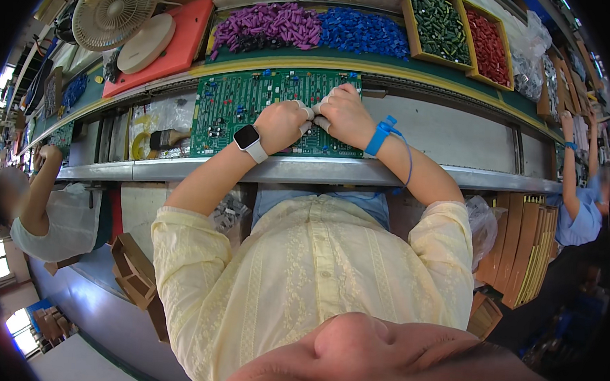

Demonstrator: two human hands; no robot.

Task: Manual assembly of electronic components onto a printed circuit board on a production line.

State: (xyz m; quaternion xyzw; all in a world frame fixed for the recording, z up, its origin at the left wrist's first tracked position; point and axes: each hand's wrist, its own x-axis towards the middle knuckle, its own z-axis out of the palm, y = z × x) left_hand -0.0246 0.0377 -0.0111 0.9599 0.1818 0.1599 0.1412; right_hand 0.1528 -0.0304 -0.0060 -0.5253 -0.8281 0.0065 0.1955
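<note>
A large green circuit board [221,103] crowded with small parts lies across the rails in front of me. Both of my hands are over its right half, their fingertips close together and wearing white finger covers. My left hand [283,125], below a white-banded watch, has its fingers bent and drawn together low over the board. Beside it, my right hand [346,115] is also curled, thumb and fingers pressed together; a blue strap with a cord circles that wrist. Whatever the fingertips pinch is too small or hidden to make out.
Beyond the board lie heaps of purple parts [276,25] and blue parts [363,32], then yellow-edged boxes of green parts [438,26] and red parts [488,45]. A fan [116,9] stands far left. A brush [166,139] lies left of the board. Co-workers sit at either side.
</note>
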